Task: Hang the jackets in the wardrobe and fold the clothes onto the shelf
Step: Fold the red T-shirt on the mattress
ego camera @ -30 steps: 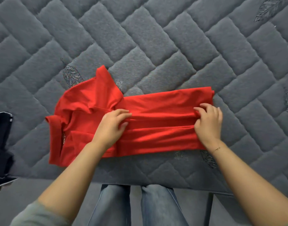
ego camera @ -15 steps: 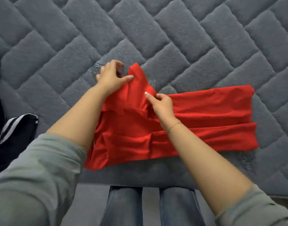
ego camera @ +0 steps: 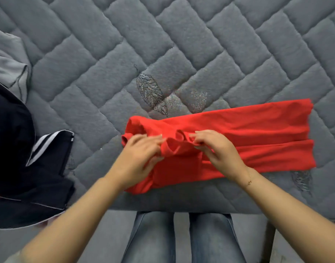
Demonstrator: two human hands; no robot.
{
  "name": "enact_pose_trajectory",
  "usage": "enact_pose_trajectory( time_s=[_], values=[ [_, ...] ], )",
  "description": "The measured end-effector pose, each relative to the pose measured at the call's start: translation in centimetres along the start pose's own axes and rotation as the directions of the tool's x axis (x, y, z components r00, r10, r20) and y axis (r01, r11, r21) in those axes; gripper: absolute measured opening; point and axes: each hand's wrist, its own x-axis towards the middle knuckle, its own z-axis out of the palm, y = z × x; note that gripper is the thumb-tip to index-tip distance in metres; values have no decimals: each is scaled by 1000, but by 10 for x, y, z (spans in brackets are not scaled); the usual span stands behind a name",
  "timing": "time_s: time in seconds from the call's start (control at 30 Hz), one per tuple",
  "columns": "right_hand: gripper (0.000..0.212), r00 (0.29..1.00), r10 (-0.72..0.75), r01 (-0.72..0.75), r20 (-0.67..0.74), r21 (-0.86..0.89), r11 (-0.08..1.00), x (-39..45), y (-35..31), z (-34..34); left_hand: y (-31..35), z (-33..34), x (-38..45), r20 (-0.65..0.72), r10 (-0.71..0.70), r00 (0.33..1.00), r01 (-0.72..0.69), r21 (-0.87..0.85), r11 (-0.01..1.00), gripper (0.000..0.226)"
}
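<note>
Standing at the mattress (ego camera: 181,44) edge, the person works a red garment (ego camera: 248,130) lying flat near that edge. Left hand (ego camera: 138,158) grips the bunched collar end with curled fingers; right hand (ego camera: 216,149) pinches a fold beside it. Fabric appears light, limp and creasing easily; best held at folded edges. Dark striped clothing (ego camera: 30,168) lies left.

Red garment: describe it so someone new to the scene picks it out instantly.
On the grey quilted mattress, look near the front edge, right of a dark striped garment. The red garment lies there as a long band, with the left hand and right hand at its left end. Nothing else is red.
</note>
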Motion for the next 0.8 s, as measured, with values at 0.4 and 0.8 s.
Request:
enact_pose_trajectory(
  time_s=[0.4,0.8],
  values=[
    [13,943,-68,162,326,-270,949,8,9,17,-28,39,-29,-197,-778,596,757,-184,627,77],
    [18,950,9,69,311,-238,969,-6,2,20,-53,16,-45,-341,-701,627,668,-228,709,50]
  ],
)
